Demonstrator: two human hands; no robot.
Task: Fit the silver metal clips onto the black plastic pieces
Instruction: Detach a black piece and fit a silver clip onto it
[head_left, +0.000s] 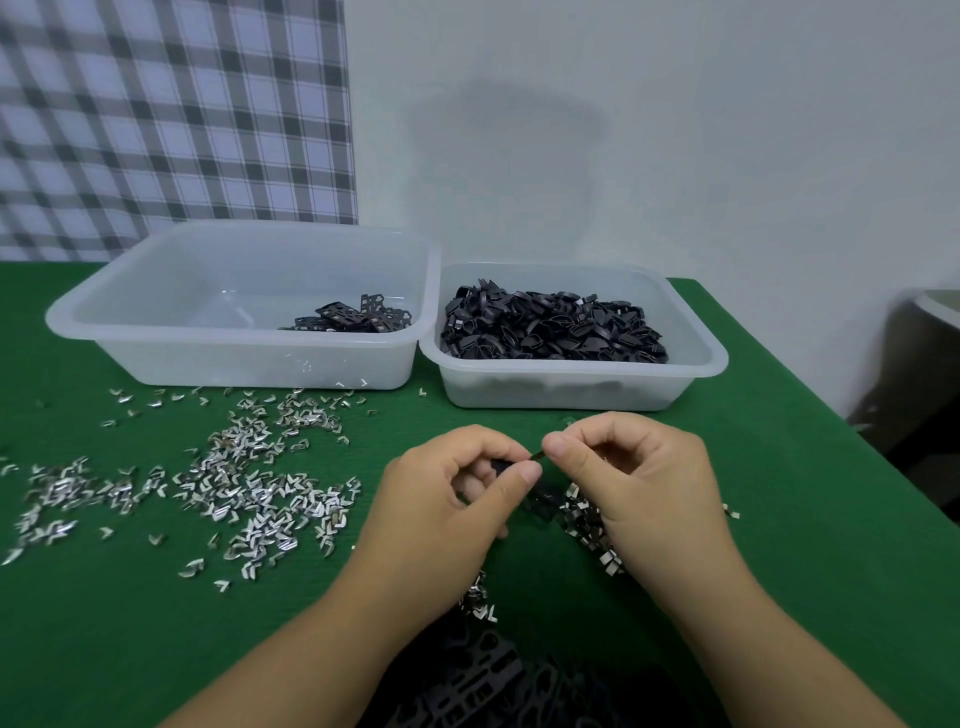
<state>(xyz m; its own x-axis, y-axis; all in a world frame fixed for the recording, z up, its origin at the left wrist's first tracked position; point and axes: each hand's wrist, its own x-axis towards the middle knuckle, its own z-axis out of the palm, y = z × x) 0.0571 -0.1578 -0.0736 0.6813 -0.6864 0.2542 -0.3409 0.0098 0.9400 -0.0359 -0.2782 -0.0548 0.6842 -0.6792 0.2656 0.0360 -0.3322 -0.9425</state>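
Down at the bottom edge we've got a dark heap of black plastic pieces (467, 686), lying between the two forearms. Just above it, over the green felt table (779, 519), the left hand (441, 499) curls its fingers round one black piece (501, 465), thumb pressed on top. The right hand (639, 483) pinches a silver clip (537, 455) between thumb and forefinger, right up against the left thumb; whether it's seated on the piece, we can't tell. Under the right hand we spot a small pile of clips (587, 514). Off to the left, loose clips (249, 488) lie scattered wide across the felt. Further back, two translucent tubs sit side by side: the left tub (156, 332) holds a few flat black pieces (358, 317) near its right wall, and the right tub (701, 358) is heaped with black loops (550, 327). Behind them we see a pale wall (675, 130) and, at left, a hanging checked cloth (171, 114).
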